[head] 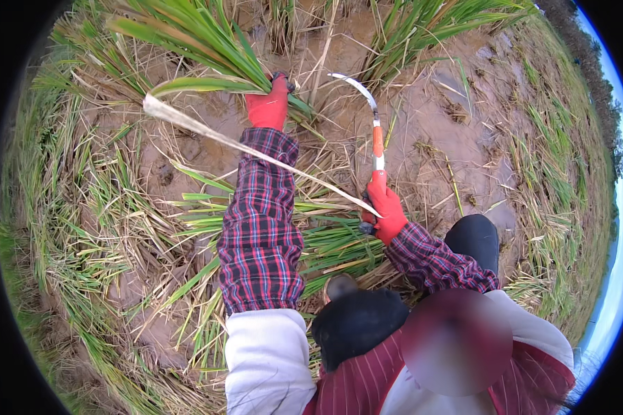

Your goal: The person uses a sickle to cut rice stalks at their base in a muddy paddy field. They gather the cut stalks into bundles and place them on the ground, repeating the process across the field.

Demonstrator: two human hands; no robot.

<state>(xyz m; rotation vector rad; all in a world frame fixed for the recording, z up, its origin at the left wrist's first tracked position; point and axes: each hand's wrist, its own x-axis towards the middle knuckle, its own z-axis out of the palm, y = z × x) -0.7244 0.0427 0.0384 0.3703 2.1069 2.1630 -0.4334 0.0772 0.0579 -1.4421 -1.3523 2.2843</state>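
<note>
My left hand [271,101], in a red and dark glove, grips a bunch of green grassy stalks [213,49] near the top centre. My right hand [385,210], gloved alike, is closed around the handle of a sickle [378,142]; its curved blade points up and bends to the left, between the held bunch and an upright clump of stalks [400,46]. A long pale dry leaf [254,150] runs slantwise from beside the held bunch to my right hand. Below my right hand lies a pile of cut green stalks [337,249].
Wet brown mud [477,171] with straw and stubble surrounds me. Cut stalks lie in a broad band on the left [88,270] and another on the right [550,171]. More clumps stand at the upper left [104,67]. My dark-covered knees [361,321] are at the lower centre.
</note>
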